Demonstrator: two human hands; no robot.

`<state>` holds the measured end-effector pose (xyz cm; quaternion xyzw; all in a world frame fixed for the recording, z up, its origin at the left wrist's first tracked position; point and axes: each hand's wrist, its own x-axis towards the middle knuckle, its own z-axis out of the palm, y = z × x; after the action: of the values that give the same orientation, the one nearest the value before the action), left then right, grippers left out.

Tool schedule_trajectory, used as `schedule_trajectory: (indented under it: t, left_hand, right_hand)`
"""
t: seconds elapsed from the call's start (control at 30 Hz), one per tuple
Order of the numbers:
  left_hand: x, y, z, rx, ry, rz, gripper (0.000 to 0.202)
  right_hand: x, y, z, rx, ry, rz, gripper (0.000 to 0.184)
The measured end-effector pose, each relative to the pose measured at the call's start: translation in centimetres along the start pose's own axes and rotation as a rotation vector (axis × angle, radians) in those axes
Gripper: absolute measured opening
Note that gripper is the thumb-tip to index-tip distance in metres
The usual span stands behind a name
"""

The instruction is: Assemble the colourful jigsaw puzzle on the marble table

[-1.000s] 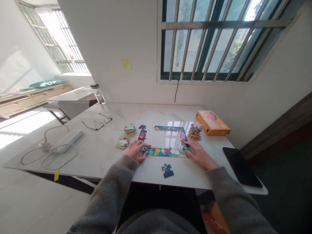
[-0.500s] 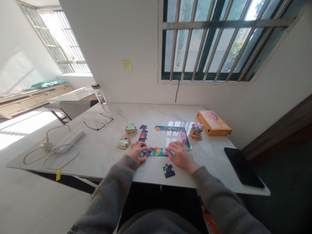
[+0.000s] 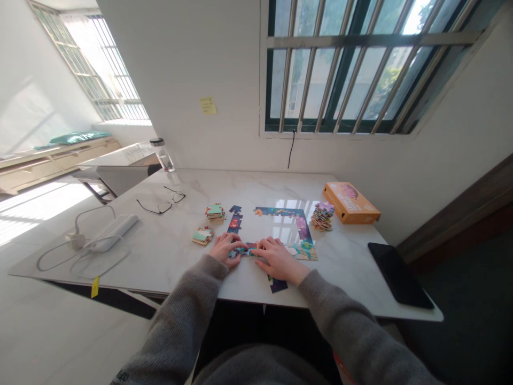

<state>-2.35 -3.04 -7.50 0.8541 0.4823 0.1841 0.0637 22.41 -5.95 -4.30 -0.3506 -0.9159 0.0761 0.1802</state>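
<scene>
A partly joined jigsaw puzzle border [image 3: 302, 227] lies flat on the table. My left hand [image 3: 224, 249] is at its lower left corner, thumb and fingers bent around a dark blue-green puzzle piece [image 3: 238, 252]. On the bottom row, my right hand [image 3: 278, 260] rests with fingers and thumb gripping the strip just right of my left hand. Its palm hides much of that row. Below it lies a loose dark puzzle piece [image 3: 278, 285], partly covered by the right hand. The left side strip [image 3: 234, 223] stands apart from the top strip, with a dark piece [image 3: 235, 209] above it.
Stacks of puzzle pieces stand left [image 3: 215, 212] and right [image 3: 323, 216] of the border, with a smaller pile [image 3: 202, 235] nearer. Around them are an orange box [image 3: 350, 203], a black tablet [image 3: 399, 275], eyeglasses [image 3: 164, 206], a white power strip [image 3: 114, 233] with cable and a bottle [image 3: 163, 155].
My right hand has slid left along the bottom row, uncovering the lower right corner and partly covering the loose piece. My left hand has stayed at the lower left corner.
</scene>
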Motion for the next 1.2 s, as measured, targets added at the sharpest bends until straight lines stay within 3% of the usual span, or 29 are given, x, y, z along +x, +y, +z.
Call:
schedule_trajectory:
  t: [0.13, 0.43, 0.57, 0.8, 1.2]
  left_hand:
    - [-0.1, 0.2, -0.3, -0.012, 0.014, 0.000, 0.037]
    - [-3.0, -0.2, 0.0, -0.031, 0.236, -0.023, 0.044]
    - [-3.9, -0.6, 0.1, -0.030, 0.200, -0.049, 0.046]
    - [-3.2, -1.5, 0.1, -0.025, 0.129, -0.034, 0.036]
    - [-2.6, -1.8, 1.4, 0.016, 0.177, -0.024, 0.037]
  right_hand:
    - [0.1, 0.1, 0.1, -0.003, 0.000, 0.012, 0.036]
    - [0.0, 0.2, 0.5, -0.011, -0.001, 0.015, 0.034]
    - [0.0, 0.3, 0.6, -0.005, -0.006, 0.014, 0.035]
    - [-0.1, 0.2, 0.7, -0.014, -0.003, 0.023, 0.034]
    - [-0.1, 0.2, 0.7, -0.010, -0.002, 0.028, 0.034]
